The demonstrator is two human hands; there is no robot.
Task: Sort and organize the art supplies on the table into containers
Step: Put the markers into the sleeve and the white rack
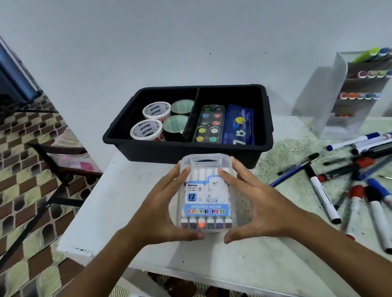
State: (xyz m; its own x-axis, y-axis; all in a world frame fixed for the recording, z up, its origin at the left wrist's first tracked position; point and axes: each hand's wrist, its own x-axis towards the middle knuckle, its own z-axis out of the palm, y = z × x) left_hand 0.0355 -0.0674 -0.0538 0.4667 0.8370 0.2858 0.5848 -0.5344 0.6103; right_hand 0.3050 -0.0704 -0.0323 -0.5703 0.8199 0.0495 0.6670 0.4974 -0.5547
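A clear plastic case of colour pens (pixel 205 197) with a blue label lies on the white table (pixel 124 183), just in front of the black bin (pixel 139 146). My left hand (pixel 159 214) holds its left side, thumb under the near end. My right hand (pixel 255 203) holds its right side the same way. The bin's left compartment holds several tape rolls (pixel 153 121). Its right compartment holds a watercolour palette (pixel 210 125) and a blue pouch (pixel 238 127).
Several whiteboard markers and pens (pixel 360 175) lie scattered on the table's right part. A clear tiered marker rack (pixel 348 91) stands at the back right against the wall. A dark chair (pixel 58 162) stands left of the table on the patterned floor.
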